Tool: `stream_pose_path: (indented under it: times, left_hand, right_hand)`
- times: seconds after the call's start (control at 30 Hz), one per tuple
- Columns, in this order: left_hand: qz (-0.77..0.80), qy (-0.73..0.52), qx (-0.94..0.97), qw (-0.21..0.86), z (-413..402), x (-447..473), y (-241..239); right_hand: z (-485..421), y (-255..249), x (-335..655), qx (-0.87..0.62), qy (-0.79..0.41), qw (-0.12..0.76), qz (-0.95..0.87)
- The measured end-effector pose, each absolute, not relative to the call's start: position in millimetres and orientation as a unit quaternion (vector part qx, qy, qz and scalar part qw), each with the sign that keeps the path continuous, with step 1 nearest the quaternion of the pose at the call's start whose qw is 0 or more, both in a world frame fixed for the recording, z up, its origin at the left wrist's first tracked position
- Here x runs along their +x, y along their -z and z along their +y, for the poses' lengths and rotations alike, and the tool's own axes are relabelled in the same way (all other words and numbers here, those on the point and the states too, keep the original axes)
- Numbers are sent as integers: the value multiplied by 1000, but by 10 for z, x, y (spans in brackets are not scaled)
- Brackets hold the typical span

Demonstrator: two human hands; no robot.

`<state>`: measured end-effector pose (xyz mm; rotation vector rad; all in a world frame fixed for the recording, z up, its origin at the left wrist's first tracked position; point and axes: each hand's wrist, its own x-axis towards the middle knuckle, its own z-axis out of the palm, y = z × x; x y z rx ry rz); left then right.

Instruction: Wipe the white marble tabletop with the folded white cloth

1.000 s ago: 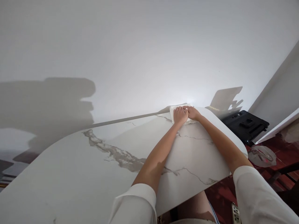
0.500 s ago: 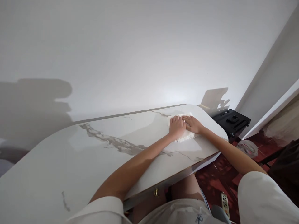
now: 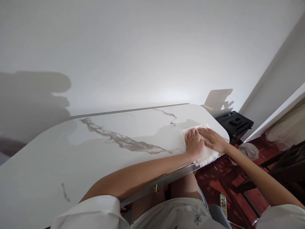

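Note:
A white cloth (image 3: 206, 155) lies spread at the right end of the white marble-patterned tabletop (image 3: 133, 122), its near edge hanging over the table's front edge. My left hand (image 3: 194, 144) presses on the cloth with its fingers curled into it. Beside it, my right hand (image 3: 214, 140) lies flat on the cloth, fingers stretched out toward the left hand and touching it or nearly so. The cloth under both palms is hidden.
A pale wall (image 3: 133, 63) runs along the table's back edge. Past the right end stands a black case-like box (image 3: 234, 122). On the red tiled floor are a clear plastic container (image 3: 249, 151), a power strip (image 3: 223, 203) and dark wooden furniture (image 3: 286, 165).
Both hands and the cloth have slid toward me and to the right, from the tabletop's middle depth to its front edge. The view has shifted slightly.

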<state>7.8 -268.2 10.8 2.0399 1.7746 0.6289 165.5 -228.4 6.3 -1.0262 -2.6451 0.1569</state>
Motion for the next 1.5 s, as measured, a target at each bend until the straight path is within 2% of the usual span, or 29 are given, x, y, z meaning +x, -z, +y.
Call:
stream_pose_path:
  times: [0.3,0.6,1.03,1.5]
  left_hand:
    - [599,-251,723,235,-2190,713,-155]
    - [577,-306,749,111,-1161,683,-33]
    - [573,-263,773,75,-132,-77,3]
    - [616,-234,752,8,-365,-1521,42]
  right_hand:
    - [-1746,3,2347,-399,-54,157,-902]
    - [-709,7,2192,-406,-14,187,-894]
    - [175,-17,1317,-457,16,181,-871]
    - [-7,-21,-203,-450,-7,157,-879]
